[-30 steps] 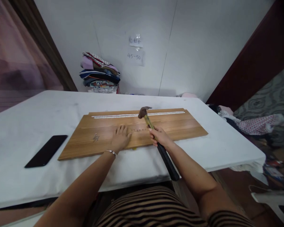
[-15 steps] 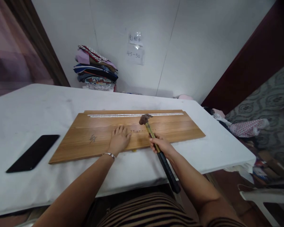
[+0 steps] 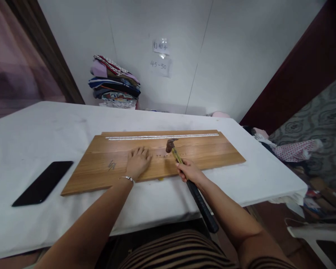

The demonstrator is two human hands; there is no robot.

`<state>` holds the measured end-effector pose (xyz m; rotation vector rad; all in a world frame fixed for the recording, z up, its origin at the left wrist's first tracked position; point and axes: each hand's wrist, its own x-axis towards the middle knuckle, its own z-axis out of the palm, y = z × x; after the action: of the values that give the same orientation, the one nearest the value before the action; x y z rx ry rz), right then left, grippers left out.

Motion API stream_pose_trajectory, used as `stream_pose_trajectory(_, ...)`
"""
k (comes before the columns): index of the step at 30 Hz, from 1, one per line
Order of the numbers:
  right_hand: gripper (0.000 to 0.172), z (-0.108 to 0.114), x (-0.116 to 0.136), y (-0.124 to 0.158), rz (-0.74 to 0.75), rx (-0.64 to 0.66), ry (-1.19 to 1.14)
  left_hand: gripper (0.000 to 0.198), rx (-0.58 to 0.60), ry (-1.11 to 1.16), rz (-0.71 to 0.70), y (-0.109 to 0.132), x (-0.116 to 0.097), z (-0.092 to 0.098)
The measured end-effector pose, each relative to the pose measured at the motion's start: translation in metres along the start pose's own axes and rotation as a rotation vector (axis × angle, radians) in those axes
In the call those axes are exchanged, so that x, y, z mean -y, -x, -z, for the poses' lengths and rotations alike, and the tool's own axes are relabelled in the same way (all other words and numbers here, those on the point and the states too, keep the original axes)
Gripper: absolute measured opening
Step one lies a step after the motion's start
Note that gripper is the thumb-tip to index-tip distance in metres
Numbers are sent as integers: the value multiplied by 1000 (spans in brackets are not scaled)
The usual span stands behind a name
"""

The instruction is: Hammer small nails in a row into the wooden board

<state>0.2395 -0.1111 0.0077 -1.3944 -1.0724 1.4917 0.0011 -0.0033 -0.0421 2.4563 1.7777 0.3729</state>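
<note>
A wooden board [image 3: 92, 175] lies flat in front of me. My left hand [image 3: 138, 161] rests on it, palm down with fingers spread. In my right hand [image 3: 189, 170] is a claw hammer [image 3: 199, 203], gripped around the yellow part of its shaft, with the black grip trailing toward my body. Its rusty head is over the board's middle, by a row of small nails [image 3: 162, 155]; whether it touches one I cannot tell. Several loose nails [image 3: 111, 165] lie on the board left of my left hand. Two white strips [image 3: 156, 137] run along the far side.
The board sits on a white-covered table [image 3: 56, 127]. A black phone or tablet [image 3: 43, 183] lies to the left. Folded clothes [image 3: 116, 82] are stacked against the wall, which bears paper notes [image 3: 160, 67]. A white plastic chair [image 3: 319, 233] stands at the lower right.
The hammer head has dropped a little toward the nails. My left hand has shifted slightly left on the board, away from the nails. The whole view has moved slightly.
</note>
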Motion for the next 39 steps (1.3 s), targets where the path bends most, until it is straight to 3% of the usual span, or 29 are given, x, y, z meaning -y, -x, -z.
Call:
stream_pose_trajectory(7,42,-2,0,0,-5,6,3,53,7,-4,10,1,-1,-1)
stream_pose_trajectory(12,68,-2,4,2,5,4,-1,51,-15,1,7,1,-1,-3)
stream_pose_trajectory(16,74,-3,2,2,-7,3,-10,50,-10,-5,22,0,-1,-4)
stream_pose_trajectory(39,38,-3,4,-5,-13,38,41,50,-4,13,41,-2,-3,-3)
